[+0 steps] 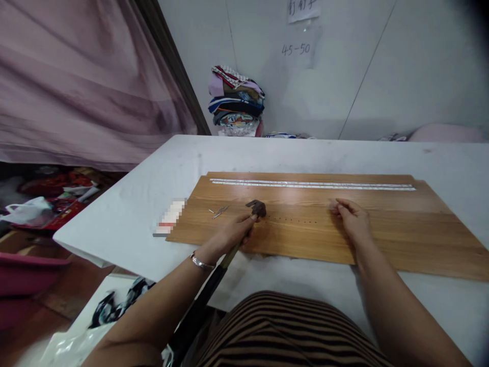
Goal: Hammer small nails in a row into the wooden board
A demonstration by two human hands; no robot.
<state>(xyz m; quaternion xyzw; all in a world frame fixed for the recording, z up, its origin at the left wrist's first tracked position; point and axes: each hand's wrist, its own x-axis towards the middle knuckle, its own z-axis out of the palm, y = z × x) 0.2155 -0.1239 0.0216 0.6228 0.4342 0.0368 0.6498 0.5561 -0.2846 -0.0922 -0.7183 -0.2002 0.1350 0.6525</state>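
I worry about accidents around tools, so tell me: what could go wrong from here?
The left hand grips the hammer close to its head, so its fingers might get knocked or pinched if it were used with that grip. The loose nails lie on the board near the hammer head; a bump could scatter them, and a stray one might prick a finger.

Wall (260,30), pale grey, panelled with thin dark seams, bearing paper sheets (303,11), one lettered "45-50"; pink curtain (95,76), draped at left. Tabletop (133,178), white, before the wall, folded clothes (237,104) piled at its far edge. Floor (66,285), reddish-brown, beside a pink tub (26,278), probably plastic, that corner being blurred.
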